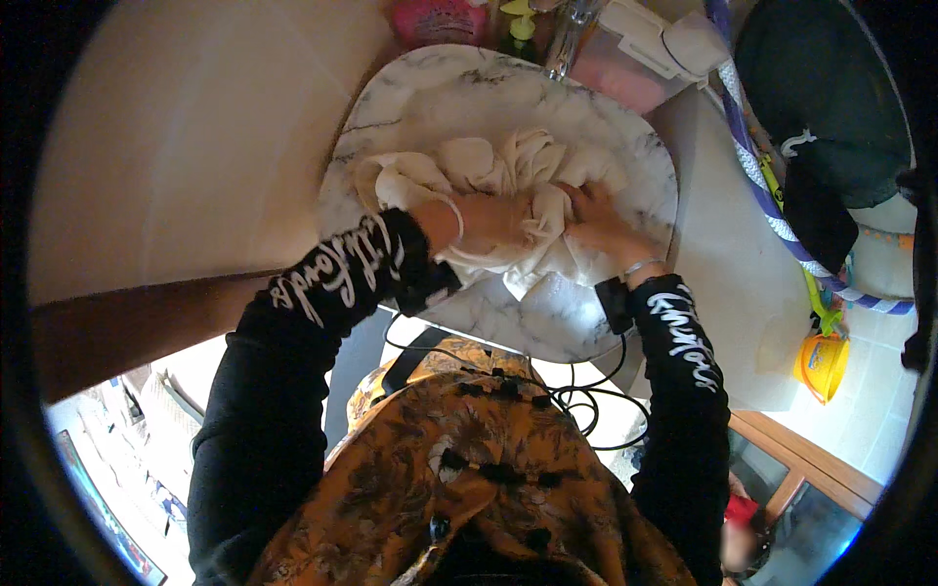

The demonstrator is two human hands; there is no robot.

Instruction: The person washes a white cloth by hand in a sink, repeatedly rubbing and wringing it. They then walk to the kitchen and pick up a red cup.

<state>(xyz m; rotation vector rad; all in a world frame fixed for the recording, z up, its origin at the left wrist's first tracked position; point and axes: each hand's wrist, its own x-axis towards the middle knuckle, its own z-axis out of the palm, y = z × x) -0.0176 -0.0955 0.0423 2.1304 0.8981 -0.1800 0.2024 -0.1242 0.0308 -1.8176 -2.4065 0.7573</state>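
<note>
Left hand and right hand are both on a crumpled cream cloth, which lies bunched in the middle of the rounded, marbled bench. The fingers of both hands go partly into the folds, so I cannot tell if they are pinching the fabric or only pressing on it. The two hands are near to each other, with a fold of cloth between them. At the far edge stand a pink package and, to its right, a clear container. Farther right are a purple-and-white hoop and a yellow bucket.
</note>
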